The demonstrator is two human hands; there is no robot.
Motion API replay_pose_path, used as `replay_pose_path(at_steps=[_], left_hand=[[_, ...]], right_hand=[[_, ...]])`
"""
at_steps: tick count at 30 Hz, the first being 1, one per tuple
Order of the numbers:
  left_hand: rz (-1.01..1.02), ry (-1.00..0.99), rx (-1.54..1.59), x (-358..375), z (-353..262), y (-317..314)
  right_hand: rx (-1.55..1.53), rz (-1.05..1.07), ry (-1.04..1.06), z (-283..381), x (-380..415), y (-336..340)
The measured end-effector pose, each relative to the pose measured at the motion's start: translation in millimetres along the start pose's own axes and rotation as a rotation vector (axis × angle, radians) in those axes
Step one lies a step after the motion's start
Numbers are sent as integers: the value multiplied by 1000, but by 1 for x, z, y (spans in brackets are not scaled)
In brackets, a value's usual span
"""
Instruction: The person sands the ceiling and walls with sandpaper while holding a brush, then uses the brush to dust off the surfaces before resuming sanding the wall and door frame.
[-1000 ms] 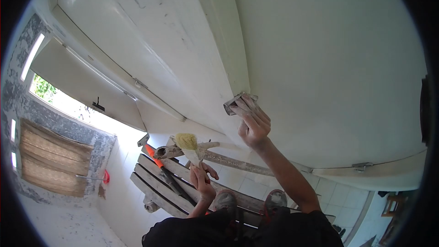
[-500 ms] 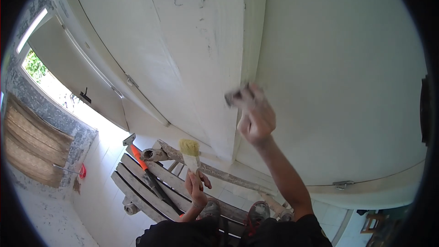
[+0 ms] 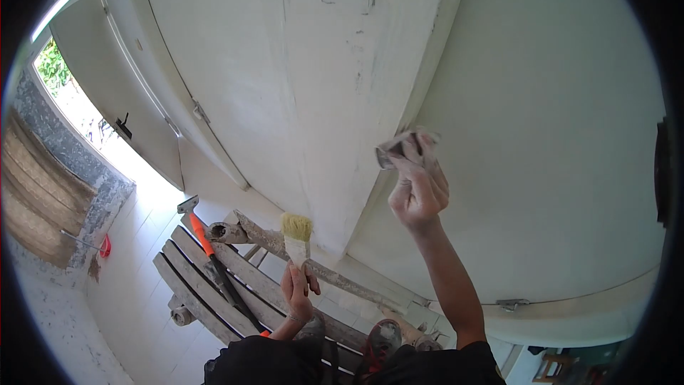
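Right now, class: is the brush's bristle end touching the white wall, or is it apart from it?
Apart. The head view shows the left hand holding the brush upright and low, bristles in open air over the planks, well short of the wall.

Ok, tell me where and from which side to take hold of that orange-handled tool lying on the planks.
Probably grip the orange-handled tool on its orange shaft just below the metal head, coming from above. It lies flat along the wooden planks, so only its top and sides are free, and its lower end runs under the person's body.
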State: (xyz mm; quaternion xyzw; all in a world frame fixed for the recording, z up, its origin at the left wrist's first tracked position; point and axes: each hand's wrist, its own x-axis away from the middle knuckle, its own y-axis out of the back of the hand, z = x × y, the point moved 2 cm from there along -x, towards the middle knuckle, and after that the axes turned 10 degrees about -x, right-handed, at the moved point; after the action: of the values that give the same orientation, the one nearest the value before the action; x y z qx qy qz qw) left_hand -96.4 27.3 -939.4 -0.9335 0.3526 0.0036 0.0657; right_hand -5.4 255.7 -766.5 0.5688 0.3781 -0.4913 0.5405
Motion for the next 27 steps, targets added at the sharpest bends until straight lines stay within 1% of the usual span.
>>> replay_pose_path(at_steps=[1, 2, 4, 5, 6, 8, 9, 11, 14, 16, 17, 19, 20, 22, 24, 25, 27], left_hand=[[-1, 6, -14, -1, -2, 0], [1, 12, -28, -1, -4, 2], [1, -4, -12, -4, -6, 6], [-7, -10, -1, -5, -6, 7], [-39, -16, 47, -5, -5, 8], [-52, -18, 51, -3, -8, 11], [-67, -9, 42, -4, -8, 13], [-75, 6, 66, -3, -7, 12], [-50, 36, 7, 0, -10, 17], [-55, 19, 34, -2, -7, 16], [-55, 16, 34, -2, -7, 16], [-59, 33, 58, -3, -7, 16], [-66, 33, 65, -2, -6, 16], [-64, 65, 24, -1, -3, 19], [-76, 55, 28, -1, -5, 20], [-79, 53, 25, -1, -3, 20], [-66, 49, 64, -1, 3, 20]], right_hand=[[-14, -47, 42, 0, -8, -2], [-9, -50, 50, -2, -3, -3], [-70, 43, 56, -8, 27, -12], [-120, 107, 24, -9, 45, -16], [-169, 172, -10, -7, 64, -18], [-214, 324, -11, 3, 82, -18], [-203, 316, 12, 1, 73, -17], [-165, 195, 53, 7, 48, -2], [-49, -32, 73, 1, -40, 17], [-16, -105, 124, -6, -94, 23], [-17, -108, 126, -9, -107, 21], [-37, -127, 212, -10, -123, 16], [-42, -122, 219, -10, -118, 17], [17, 57, 239, -10, -85, 17], [-79, 254, 154, -13, -35, 10], [-80, 256, 167, -12, -36, 11], [-92, 328, 203, -11, -40, 18]])
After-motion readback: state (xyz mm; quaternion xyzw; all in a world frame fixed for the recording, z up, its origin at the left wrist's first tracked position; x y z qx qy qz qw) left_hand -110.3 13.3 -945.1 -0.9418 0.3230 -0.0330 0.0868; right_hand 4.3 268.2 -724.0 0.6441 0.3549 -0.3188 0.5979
